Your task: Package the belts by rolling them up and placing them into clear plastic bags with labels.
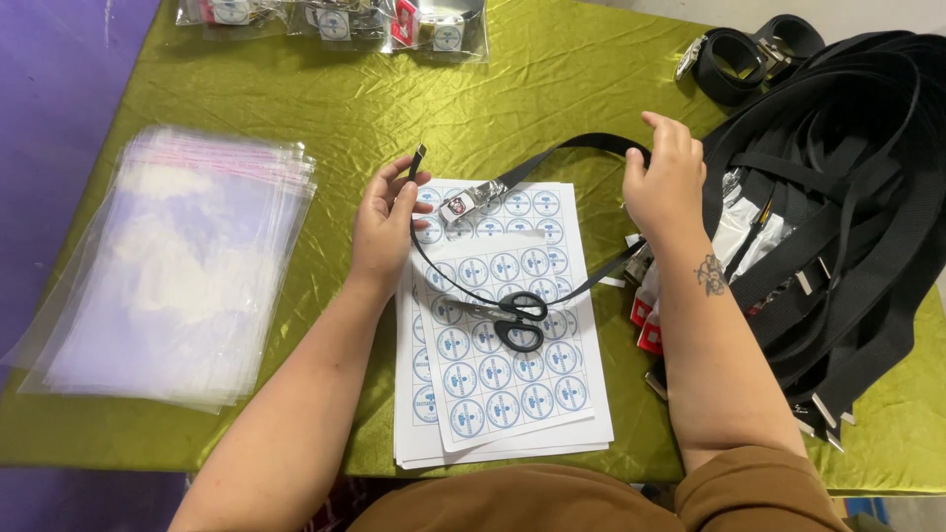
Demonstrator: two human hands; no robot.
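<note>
My left hand [386,219] pinches the metal-tipped end of a black webbing belt [576,146], holding it above a stack of sheets of round blue-and-white stickers [503,374]. The belt's silver buckle [469,202] rests on the sheets' top edge. The strap loops from there to my right hand [666,182], which grips it at the right. Black-handled scissors [519,317] lie on the sticker sheets between my forearms.
A stack of clear plastic bags [168,266] lies at left on the green cloth [552,79]. A heap of black belts [838,197] fills the right side, with red-and-white tags [648,320] beside it. Bagged belts [345,20] sit at the far edge.
</note>
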